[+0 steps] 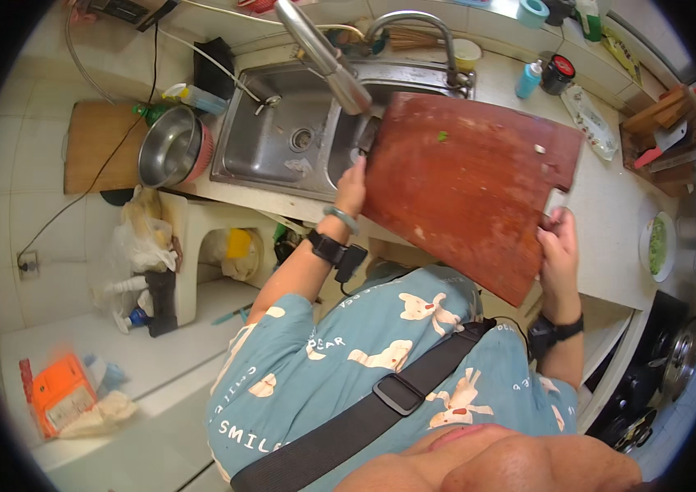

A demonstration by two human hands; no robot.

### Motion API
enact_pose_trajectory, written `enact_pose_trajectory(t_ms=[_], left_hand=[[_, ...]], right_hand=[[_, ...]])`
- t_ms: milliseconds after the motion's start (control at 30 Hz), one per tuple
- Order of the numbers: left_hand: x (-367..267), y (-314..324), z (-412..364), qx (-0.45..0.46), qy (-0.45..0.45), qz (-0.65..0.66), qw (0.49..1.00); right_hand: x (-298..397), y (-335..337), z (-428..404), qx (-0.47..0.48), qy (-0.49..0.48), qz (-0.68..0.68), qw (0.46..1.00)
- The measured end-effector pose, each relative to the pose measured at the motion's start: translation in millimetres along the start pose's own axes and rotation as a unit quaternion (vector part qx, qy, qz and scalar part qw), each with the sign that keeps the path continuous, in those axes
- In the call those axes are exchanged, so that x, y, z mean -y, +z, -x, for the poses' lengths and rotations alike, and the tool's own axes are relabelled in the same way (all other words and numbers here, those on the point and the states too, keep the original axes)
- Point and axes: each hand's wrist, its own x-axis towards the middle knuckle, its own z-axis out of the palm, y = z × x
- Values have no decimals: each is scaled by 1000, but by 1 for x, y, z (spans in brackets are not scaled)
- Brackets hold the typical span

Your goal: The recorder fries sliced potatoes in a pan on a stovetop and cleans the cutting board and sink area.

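Observation:
A reddish-brown wooden cutting board [465,190], with a green scrap and a pale bit on its face, is held tilted over the right sink basin and the counter. My left hand [353,189] holds its left edge, with part of the fingers hidden. My right hand [558,243] grips the lower right edge near the handle cutout. Left of the board is the double-bowl steel sink [271,189], with a strainer drain and a whitish scrap in the left bowl. A metal faucet [446,40] curves behind the board; a thick metal tube [323,58] reaches over the sink.
Steel bowl [168,147] in a pink basket and a wooden board [99,147] lie left of the sink. At right are a blue bottle [529,80], a dark jar [557,75], a wipes pack [591,123], a knife holder [661,123] and a plate of chopped greens [657,246].

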Motion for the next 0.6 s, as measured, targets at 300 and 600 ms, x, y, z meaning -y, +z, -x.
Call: enact_pose_trajectory(t_ms=[300, 600], left_hand=[[-29, -158, -85, 104, -204, 165, 959], [-111, -108, -194, 87, 416, -511, 747]], right_hand=[[-90, 140, -52, 23, 51, -44, 997], [-126, 167, -60, -29, 123, -21, 992]])
